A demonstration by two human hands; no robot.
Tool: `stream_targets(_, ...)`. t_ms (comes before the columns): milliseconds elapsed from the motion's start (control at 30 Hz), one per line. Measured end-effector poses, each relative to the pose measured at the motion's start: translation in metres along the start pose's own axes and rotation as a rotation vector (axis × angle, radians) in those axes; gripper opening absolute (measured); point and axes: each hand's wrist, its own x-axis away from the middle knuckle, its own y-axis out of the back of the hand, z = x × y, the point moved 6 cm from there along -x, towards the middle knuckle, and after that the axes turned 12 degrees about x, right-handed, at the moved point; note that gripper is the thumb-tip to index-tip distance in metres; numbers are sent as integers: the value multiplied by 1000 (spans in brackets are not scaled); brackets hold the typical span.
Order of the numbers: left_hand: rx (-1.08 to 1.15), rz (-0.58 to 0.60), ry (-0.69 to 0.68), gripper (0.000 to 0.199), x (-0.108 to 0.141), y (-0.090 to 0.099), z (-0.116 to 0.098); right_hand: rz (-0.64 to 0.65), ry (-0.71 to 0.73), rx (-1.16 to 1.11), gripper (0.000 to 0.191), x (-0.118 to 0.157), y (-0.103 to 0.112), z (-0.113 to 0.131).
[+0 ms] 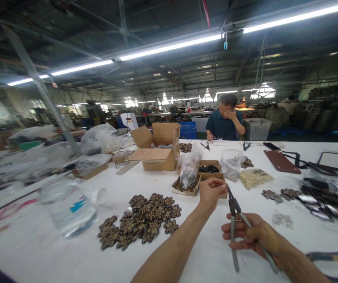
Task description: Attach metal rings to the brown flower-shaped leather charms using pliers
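Note:
My right hand (pixel 257 234) is wrapped round the grey handles of a pair of pliers (pixel 234 206), which point up and away from me with the handles spread apart. Close to the jaws, my left hand (pixel 211 192) is closed in a pinch; whatever sits between its fingertips is too small to make out. Left of my forearm lies a heap of brown-and-black flower-shaped pieces (pixel 145 218). Just beyond my left hand stand small cardboard trays, one with brass-coloured bits (pixel 176 184) under a plastic bag, another with black parts (pixel 209 169).
A large clear plastic jar (pixel 68 208) is at the left. Behind the trays stands an open cardboard box (pixel 159 157). To the right are a bag of cream-coloured pieces (pixel 255 178), small clear bits (pixel 282 219) and another tool's handle (pixel 324 256). A person (pixel 224 122) sits across the table.

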Motion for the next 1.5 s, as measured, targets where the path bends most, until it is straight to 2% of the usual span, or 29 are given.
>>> stream_targets(333, -70, 50, -59, 33, 0, -2, -3, 59, -48, -22, 67, 2, -4, 3)
stream_targets(567, -105, 90, -86, 29, 1, -5, -3, 42, -24, -25, 66, 4, -3, 4)
stream_targets(800, -60, 42, -63, 32, 1, -2, 1, 33, -22, -55, 69, 5, -6, 4)
stream_targets(1033, -76, 36, -70, 31, 1, -2, 3, 49, -7, -53, 83, 11, -6, 4)
stream_targets(1200, -87, 40, -77, 29, 2, -3, 3, 59, 2, -53, 85, 12, -6, 4)
stream_targets(1500, -78, 3, -50, 29, 1, 1, 8, -55, -13, 56, 83, 17, -8, 6)
